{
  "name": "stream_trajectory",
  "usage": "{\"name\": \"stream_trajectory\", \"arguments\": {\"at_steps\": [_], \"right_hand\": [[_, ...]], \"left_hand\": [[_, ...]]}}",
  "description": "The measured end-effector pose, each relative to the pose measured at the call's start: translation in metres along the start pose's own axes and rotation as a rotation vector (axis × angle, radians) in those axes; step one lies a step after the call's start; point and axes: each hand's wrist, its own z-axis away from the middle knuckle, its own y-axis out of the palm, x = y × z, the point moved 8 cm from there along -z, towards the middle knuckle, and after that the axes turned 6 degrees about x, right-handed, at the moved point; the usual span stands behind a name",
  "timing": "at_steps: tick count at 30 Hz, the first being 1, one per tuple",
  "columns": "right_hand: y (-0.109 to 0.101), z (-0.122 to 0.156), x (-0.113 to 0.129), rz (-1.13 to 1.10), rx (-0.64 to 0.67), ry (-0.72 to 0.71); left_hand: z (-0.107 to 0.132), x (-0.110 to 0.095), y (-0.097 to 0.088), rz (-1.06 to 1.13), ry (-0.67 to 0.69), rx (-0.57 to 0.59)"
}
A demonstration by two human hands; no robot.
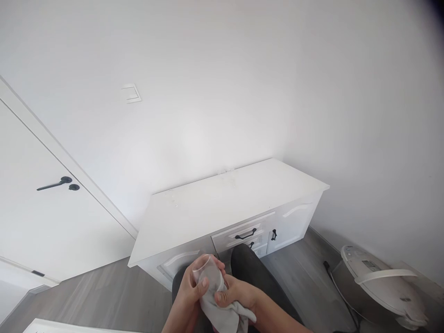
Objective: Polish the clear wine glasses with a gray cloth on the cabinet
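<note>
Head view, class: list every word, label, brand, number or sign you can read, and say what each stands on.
Readable text: none.
Rice cooker: its small display and a small dark mark are too small and blurred to read.
Glass and cloth: no lettering shows.
Wall switch: no lettering shows.
</note>
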Motion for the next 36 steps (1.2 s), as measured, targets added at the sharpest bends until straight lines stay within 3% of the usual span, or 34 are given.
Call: {"name": "stream_trajectory", "arguments": {"at_steps": [1,3,5,7,9,12,14,15,16,18,20,21,23,25,26,28,31,34,36], "right_hand": [[0.005,-0.003,-0.001,0.014,0.024,-0.01],[0.01,-0.009,0.006,0.22,-0.007,-0.075],[0.01,-0.008,0.029,0.646,-0.193,-0.284],[0.015,-0.001,0.046,0.987,-0.339,-0.446],[0.015,-0.002,0.039,0.952,-0.251,-0.407],[0.011,-0.007,0.001,0.395,0.016,-0.089],[0.01,-0.007,-0.013,0.121,0.054,0.023],[0.007,-0.007,-0.013,0.108,0.026,0.008],[0.005,-0.008,-0.007,0.195,-0.016,-0.05],[0.002,-0.008,0.013,0.584,-0.113,-0.239],[0.002,-0.004,0.029,0.951,-0.195,-0.398],[-0.004,-0.001,0.034,1.004,-0.283,-0.438],[-0.034,0.011,0.037,0.766,-0.601,-0.426],[-0.058,0.021,0.023,0.311,-0.816,-0.353],[-0.059,0.018,0.015,0.107,-0.808,-0.308],[-0.042,0.002,0.008,-0.159,-0.624,-0.231],[-0.017,-0.014,0.005,-0.341,-0.488,-0.129],[-0.018,-0.01,-0.005,-0.436,-0.617,-0.084],[-0.03,0.002,-0.001,-0.352,-0.734,-0.22]], "left_hand": [[-0.004,0.002,0.0,-0.01,-0.015,0.009],[-0.007,-0.001,-0.011,-0.172,-0.001,-0.123],[-0.004,-0.013,-0.022,-0.392,0.05,-0.307],[0.0,-0.025,-0.024,-0.527,0.109,-0.394],[-0.001,-0.029,-0.021,-0.477,0.145,-0.343],[-0.006,-0.026,-0.013,-0.161,0.175,-0.169],[-0.007,-0.022,-0.014,-0.055,0.152,-0.169],[-0.007,-0.02,-0.017,-0.084,0.128,-0.213],[-0.005,-0.02,-0.02,-0.161,0.111,-0.27],[0.002,-0.027,-0.024,-0.376,0.142,-0.39],[0.013,-0.039,-0.025,-0.547,0.255,-0.506],[0.02,-0.044,-0.024,-0.586,0.318,-0.558],[0.031,-0.049,-0.025,-0.58,0.439,-0.642],[0.038,-0.052,-0.027,-0.525,0.574,-0.674],[0.039,-0.052,-0.026,-0.508,0.64,-0.656],[0.037,-0.05,-0.021,-0.516,0.755,-0.56],[0.034,-0.04,-0.003,-0.568,0.862,-0.391],[0.033,-0.028,0.006,-0.519,0.84,-0.412],[0.028,-0.016,0.001,-0.34,0.675,-0.508]]}}
